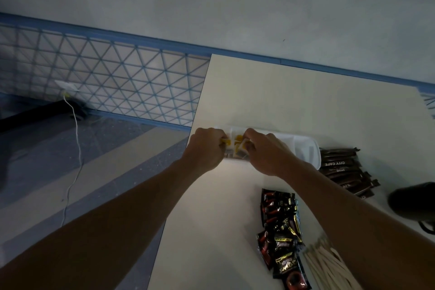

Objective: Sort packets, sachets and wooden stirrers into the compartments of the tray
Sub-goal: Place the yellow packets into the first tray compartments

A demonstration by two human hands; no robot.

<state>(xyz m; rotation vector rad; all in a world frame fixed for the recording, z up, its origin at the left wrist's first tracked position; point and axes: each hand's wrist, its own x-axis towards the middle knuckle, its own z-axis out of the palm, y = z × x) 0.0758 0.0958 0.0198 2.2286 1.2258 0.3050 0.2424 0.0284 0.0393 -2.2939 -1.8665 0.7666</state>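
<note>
**Both hands on the yellow sachets at the tray's left end**

Nearest you, bottom right: flat pale wooden stirrers point(329, 268) fanned in a loose pile, partly under your right forearm. Just left of them is a crumpled heap of glossy black-and-red packets point(282, 235). Further up, slim brown stick sachets point(343, 172) are stacked slantwise beside the right end of the tray point(303, 148), which is white, oblong and round-cornered.

Your left hand point(207, 150) and right hand point(268, 155) meet over its left-end compartment. Knuckles up, fingers curled, both pinching the small yellow sachets point(237, 146) there.

Bench point(270, 92) is smooth matte cream, and the tray sits near its left edge. There's a black rounded object point(412, 200) at far right. Beyond: speckled floor, white cable point(75, 125), blue triangular mesh panel point(106, 73), plain grey wall.
</note>
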